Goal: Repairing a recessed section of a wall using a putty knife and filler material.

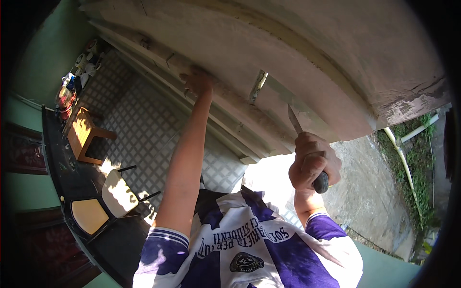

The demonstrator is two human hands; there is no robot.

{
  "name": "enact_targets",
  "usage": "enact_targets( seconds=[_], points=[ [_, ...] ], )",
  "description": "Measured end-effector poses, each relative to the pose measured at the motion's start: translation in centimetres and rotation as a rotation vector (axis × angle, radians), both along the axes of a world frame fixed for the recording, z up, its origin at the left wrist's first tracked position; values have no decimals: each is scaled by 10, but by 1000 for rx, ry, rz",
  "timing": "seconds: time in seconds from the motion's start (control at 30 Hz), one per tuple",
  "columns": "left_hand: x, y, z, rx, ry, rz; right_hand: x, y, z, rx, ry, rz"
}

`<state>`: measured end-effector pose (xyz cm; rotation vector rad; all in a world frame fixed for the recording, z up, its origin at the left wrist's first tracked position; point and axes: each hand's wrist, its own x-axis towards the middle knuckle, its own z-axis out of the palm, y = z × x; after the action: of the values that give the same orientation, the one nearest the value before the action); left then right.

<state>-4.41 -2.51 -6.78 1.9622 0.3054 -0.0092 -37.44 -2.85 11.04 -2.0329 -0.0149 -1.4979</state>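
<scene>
Pale plastered wall (317,53) fills the upper part of the view, its long ledges bending with the lens, and a narrow slot (259,86) cuts through it near the middle. The person's left hand (198,82) reaches up to the wall left of this slot, in shadow, its fingers spread against the surface, with a bent hook (170,59) just beyond them. Lower and to the right, the right hand (314,161) has its fingers closed firmly around the handle of a knife (295,120). The blade points up toward the wall, right of the slot; whether its tip touches is hard to tell. The dark end of the handle sticks out below the fist. A purple and white shirt (245,240) shows below the arms. On the left, a wooden stool (82,134) and a pale chair (117,194) stand beside a checkered tile floor (144,113). At right, white pipes (402,156) run past green plants (417,192).
</scene>
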Motion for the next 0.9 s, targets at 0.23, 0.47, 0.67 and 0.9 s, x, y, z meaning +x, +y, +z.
enact_targets(
  seconds=[0.23,0.47,0.67,0.9],
  points=[
    [1,2,3,-13,40,1,-3,4,2,-42,-19,15],
    [5,3,0,-21,15,3,-14,3,0,-59,-49,-3],
    [8,0,-10,-9,-36,39,-10,6,5,25,-63,23],
    [13,-1,-15,36,-80,40,-3,-5,-8,13,-183,101]
  ],
)
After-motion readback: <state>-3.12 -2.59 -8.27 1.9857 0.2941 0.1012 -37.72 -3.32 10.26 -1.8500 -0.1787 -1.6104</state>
